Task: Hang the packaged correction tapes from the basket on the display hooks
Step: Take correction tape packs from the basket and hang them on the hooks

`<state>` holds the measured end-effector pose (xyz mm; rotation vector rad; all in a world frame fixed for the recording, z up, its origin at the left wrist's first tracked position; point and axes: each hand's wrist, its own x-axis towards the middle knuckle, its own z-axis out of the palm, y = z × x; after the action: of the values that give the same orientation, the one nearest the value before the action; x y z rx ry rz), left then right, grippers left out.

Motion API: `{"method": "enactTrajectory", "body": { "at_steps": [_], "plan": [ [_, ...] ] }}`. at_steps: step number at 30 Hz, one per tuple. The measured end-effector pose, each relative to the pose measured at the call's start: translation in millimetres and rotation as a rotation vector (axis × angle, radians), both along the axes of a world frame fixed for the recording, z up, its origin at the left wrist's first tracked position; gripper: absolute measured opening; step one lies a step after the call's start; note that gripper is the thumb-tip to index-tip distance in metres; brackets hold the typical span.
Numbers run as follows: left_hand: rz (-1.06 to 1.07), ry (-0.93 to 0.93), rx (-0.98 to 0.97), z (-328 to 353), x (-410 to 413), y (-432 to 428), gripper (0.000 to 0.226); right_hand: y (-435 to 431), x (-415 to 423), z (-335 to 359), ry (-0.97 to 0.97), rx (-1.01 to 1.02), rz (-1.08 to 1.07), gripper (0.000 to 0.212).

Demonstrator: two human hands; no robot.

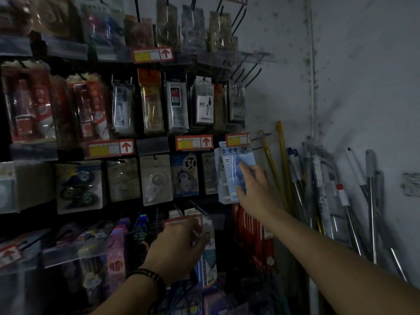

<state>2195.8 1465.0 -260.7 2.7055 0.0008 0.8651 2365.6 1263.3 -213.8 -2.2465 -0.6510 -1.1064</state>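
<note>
A stack of light-blue packaged correction tapes (231, 169) hangs at the right end of the third display row, under a red price tag (237, 139). My right hand (254, 187) reaches up to it, fingers spread flat against the front pack. Lower down, my left hand (179, 248), with a bead bracelet on the wrist, is closed around more blue-and-white packs (209, 258) in front of the bottom row. The hook carrying the hanging stack is hidden behind the tag. No basket is in sight.
The dark pegboard rack holds rows of packaged stationery, with bare black hooks (247, 73) sticking out at the upper right. Red packs (252, 230) hang at the lower right. Several mop and broom handles (318, 189) lean on the stained white wall.
</note>
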Motion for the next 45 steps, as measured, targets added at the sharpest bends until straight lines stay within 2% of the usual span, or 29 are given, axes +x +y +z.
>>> {"method": "enactTrajectory", "body": {
  "at_steps": [7,12,15,24,26,30,32,35,38,42,45],
  "plan": [
    [0.01,0.023,-0.015,-4,-4,6,0.027,-5,-5,3,0.017,-0.076,-0.014,0.072],
    [-0.009,0.051,-0.023,-9,-10,6,0.028,-4,-13,5,0.059,0.012,0.004,0.07],
    [-0.019,0.064,-0.009,-10,-15,8,0.031,-4,-13,10,0.072,-0.033,-0.015,0.069],
    [-0.026,0.095,-0.06,-18,-33,14,0.024,7,-8,7,0.22,-0.118,-0.084,0.069],
    [-0.017,0.133,-0.063,-27,-46,16,0.02,11,-14,-6,0.263,-0.108,-0.088,0.061],
    [0.025,0.207,-0.014,-66,-79,30,0.024,22,-48,-55,0.252,-0.086,-0.021,0.041],
    [0.043,0.224,-0.01,-97,-97,40,0.033,28,-73,-88,0.26,-0.111,0.06,0.037],
    [0.072,0.342,0.015,-153,-132,52,0.032,43,-113,-149,0.317,-0.166,0.2,0.023],
    [0.115,0.497,-0.031,-219,-168,71,0.026,64,-152,-222,0.453,-0.249,0.308,0.018],
    [0.194,0.632,-0.039,-310,-217,86,0.015,87,-201,-331,0.675,-0.363,0.402,0.022],
    [0.239,0.767,-0.173,-370,-251,86,0.01,96,-238,-415,0.858,-0.411,0.461,0.017]
  ]
}}
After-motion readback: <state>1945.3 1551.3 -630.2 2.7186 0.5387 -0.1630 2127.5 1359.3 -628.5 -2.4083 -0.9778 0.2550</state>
